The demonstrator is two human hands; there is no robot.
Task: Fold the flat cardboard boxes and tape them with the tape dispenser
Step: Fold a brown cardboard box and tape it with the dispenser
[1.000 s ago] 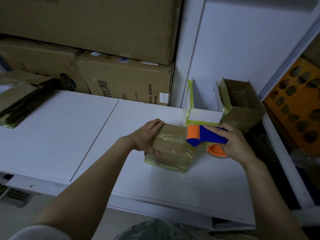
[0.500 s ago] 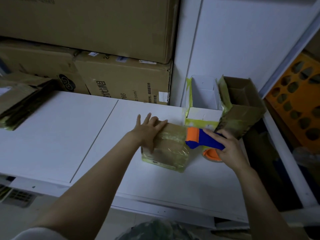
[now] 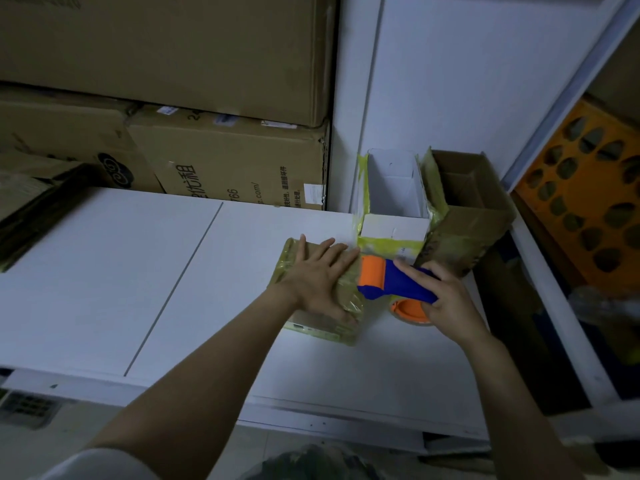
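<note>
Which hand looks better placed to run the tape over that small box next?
Probably the right hand: it grips the blue-and-orange plastic tape dispenser at the edge of the small brown cardboard box, while the left hand lies flat on it.

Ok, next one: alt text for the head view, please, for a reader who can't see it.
A person's left hand presses flat on a small taped cardboard box on a white table, while the right hand grips a blue and orange tape dispenser at its right edge.
</note>
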